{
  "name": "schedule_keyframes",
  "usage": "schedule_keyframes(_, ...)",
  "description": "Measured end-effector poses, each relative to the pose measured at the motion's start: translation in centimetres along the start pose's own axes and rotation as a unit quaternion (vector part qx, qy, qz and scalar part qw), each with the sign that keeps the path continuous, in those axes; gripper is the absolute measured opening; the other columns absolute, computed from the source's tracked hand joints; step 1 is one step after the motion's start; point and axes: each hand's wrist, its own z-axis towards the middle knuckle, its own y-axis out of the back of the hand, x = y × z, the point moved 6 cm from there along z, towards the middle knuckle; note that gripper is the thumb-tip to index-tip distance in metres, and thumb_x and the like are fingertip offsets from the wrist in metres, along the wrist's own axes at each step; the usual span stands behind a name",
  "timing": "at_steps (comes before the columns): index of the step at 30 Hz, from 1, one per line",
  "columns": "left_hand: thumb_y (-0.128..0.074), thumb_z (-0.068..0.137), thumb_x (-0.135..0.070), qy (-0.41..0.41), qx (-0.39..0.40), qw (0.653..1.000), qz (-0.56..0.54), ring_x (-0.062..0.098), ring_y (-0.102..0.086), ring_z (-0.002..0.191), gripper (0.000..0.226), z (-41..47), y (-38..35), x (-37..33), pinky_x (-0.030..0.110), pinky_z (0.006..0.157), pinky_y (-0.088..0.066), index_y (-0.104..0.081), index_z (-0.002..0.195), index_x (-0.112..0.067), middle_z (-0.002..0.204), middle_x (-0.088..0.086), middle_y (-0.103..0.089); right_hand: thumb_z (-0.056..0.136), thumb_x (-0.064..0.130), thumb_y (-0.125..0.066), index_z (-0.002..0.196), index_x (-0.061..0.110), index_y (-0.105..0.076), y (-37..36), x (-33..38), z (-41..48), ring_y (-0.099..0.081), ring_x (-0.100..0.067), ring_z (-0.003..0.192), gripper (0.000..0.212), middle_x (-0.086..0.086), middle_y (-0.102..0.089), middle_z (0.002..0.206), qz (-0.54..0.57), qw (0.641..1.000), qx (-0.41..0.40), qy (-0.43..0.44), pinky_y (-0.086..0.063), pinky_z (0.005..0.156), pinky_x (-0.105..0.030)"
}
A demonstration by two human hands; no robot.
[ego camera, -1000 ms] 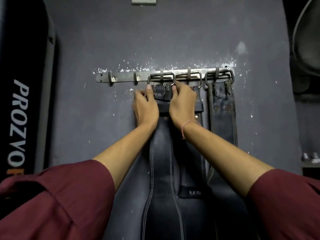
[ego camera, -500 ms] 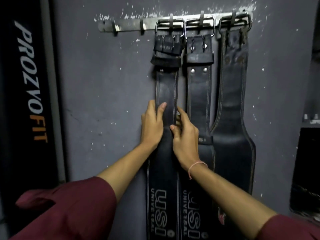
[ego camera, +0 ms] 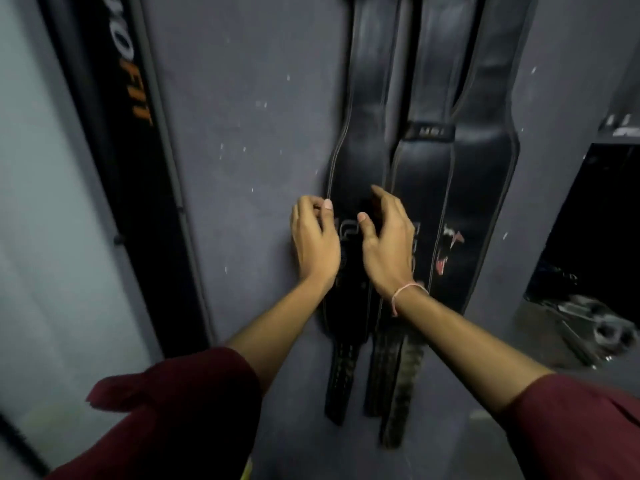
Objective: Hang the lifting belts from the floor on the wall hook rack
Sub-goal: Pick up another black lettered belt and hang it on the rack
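From my remote seat I watch three black lifting belts hanging flat against the grey wall [ego camera: 249, 133], side by side and overlapping at their edges. They sit nearer the wall's right edge than its left. Their tops run out past the upper edge of the view, so I cannot see what they hang from.

The left belt [ego camera: 360, 161] is the one under both hands. The left hand [ego camera: 313, 244] is at that belt's left edge, where the wide padded part begins. Its fingers are curled in at the edge and its thumb tip lies on the front face, so it pinches the edge. The right hand [ego camera: 388, 244] is over the same belt's face, close beside the left hand. Its fingers are loosely bent and spread and have hold of nothing. The blur keeps me from telling whether the fingertips touch the leather.

The middle belt [ego camera: 422, 181] carries a small lettered loop across it. The right belt [ego camera: 485, 168] shows a red and white mark on its wide part. All three narrow to perforated tails at the bottom, low on the wall.

A pink thread bracelet [ego camera: 401, 296] circles the right wrist, and both arms come out of maroon sleeves [ego camera: 180, 410]. At the wall's left edge stands a black upright pad [ego camera: 114, 140] with orange lettering. Past its right edge a dark opening [ego camera: 606, 220] holds some metal parts [ego camera: 588, 323].
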Motion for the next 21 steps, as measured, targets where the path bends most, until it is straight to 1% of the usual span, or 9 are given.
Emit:
schedule_keyframes(3,-0.047,0.102,-0.027,0.063,0.047,0.997,0.002,0.019,-0.058,0.087,0.014,-6.0,2.1,3.9,0.029,0.077,-0.048,-0.055,0.099,-0.016,0.098,0.008,-0.063,0.097,0.007,-0.054,0.127,0.011,-0.061,-1.2,-2.3,-6.0,-0.06,-0.013,0.115,0.031,-0.003,-0.067,0.123,0.023,0.994,0.053,-0.088,-0.046,0.105,-0.032)
schedule_keyframes(4,-0.047,0.102,-0.028,0.088,0.061,0.994,0.004,0.015,-0.058,0.088,0.016,-8.0,2.7,5.3,0.023,0.076,-0.047,-0.056,0.104,-0.015,0.102,0.006,-0.063,0.097,0.007,-0.054,0.125,0.01,-0.062,-1.5,-3.1,-8.0,-0.06,-0.012,0.114,0.03,-0.003,-0.067,0.122,0.027,0.991,0.069,-0.112,-0.047,0.104,-0.028)
schedule_keyframes(6,-0.049,0.102,-0.028,0.132,0.076,0.988,0.012,0.009,-0.057,0.089,0.019,-12.1,4.2,8.0,0.01,0.073,-0.043,-0.058,0.11,-0.013,0.106,0.003,-0.063,0.098,0.009,-0.054,0.126,0.009,-0.062,-2.1,-4.6,-12.1,-0.061,-0.01,0.111,0.029,-0.001,-0.067,0.12,0.037,0.981,0.11,-0.152,-0.046,0.096,-0.012)
schedule_keyframes(8,-0.051,0.101,-0.026,0.163,0.079,0.983,0.034,0.009,-0.057,0.089,0.019,-16.0,5.6,10.5,0.012,0.072,-0.044,-0.06,0.111,-0.011,0.105,0.003,-0.065,0.099,0.011,-0.055,0.127,0.009,-0.062,-2.8,-6.5,-16.5,-0.06,-0.008,0.106,0.029,0.002,-0.066,0.115,0.04,0.97,0.149,-0.186,-0.042,0.083,0.001)
schedule_keyframes(10,-0.054,0.099,-0.023,0.19,0.079,0.977,0.061,0.014,-0.059,0.086,0.017,-19.7,7.1,13.1,0.022,0.072,-0.048,-0.063,0.105,-0.01,0.1,0.006,-0.067,0.099,0.014,-0.056,0.128,0.009,-0.061,-3.3,-8.6,-20.9,-0.058,-0.005,0.101,0.03,0.002,-0.065,0.113,0.041,0.958,0.18,-0.219,-0.041,0.078,0.003)
schedule_keyframes(13,-0.053,0.099,-0.02,0.238,0.096,0.962,0.097,0.023,-0.062,0.088,0.017,-25.3,9.1,17.1,0.036,0.077,-0.051,-0.064,0.101,-0.008,0.098,0.011,-0.068,0.099,0.017,-0.057,0.128,0.008,-0.06,-4.4,-11.9,-27.3,-0.058,-0.001,0.093,0.03,0.002,-0.065,0.109,0.047,0.935,0.235,-0.263,-0.043,0.077,0.0)
schedule_keyframes(17,-0.055,0.099,-0.014,0.313,0.08,0.936,0.14,0.026,-0.064,0.098,0.016,-33.5,11.8,22.2,0.03,0.085,-0.048,-0.067,0.103,-0.005,0.104,0.014,-0.07,0.097,0.012,-0.06,0.12,0.005,-0.063,-5.8,-17.0,-35.5,-0.06,-0.014,0.094,0.024,-0.009,-0.068,0.105,0.06,0.899,0.289,-0.323,-0.048,0.086,-0.023)
schedule_keyframes(20,-0.055,0.099,-0.012,0.35,0.096,0.914,0.179,0.02,-0.061,0.092,0.014,-40.6,13.6,25.9,0.025,0.079,-0.043,-0.065,0.099,-0.002,0.095,0.008,-0.068,0.095,0.0,-0.059,0.108,-0.007,-0.064,-6.4,-20.8,-42.3,-0.056,-0.02,0.091,0.016,-0.027,-0.065,0.098,0.071,0.873,0.321,-0.359,-0.046,0.085,-0.029)
schedule_keyframes(21,-0.055,0.098,-0.011,0.362,0.1,0.907,0.191,0.02,-0.06,0.087,0.013,-43.1,14.2,27.2,0.025,0.075,-0.041,-0.064,0.095,-0.002,0.09,0.009,-0.066,0.094,-0.002,-0.059,0.105,-0.01,-0.063,-6.6,-22.1,-44.7,-0.055,-0.019,0.091,0.014,-0.026,-0.064,0.093,0.073,0.863,0.336,-0.369,-0.045,0.084,-0.027)
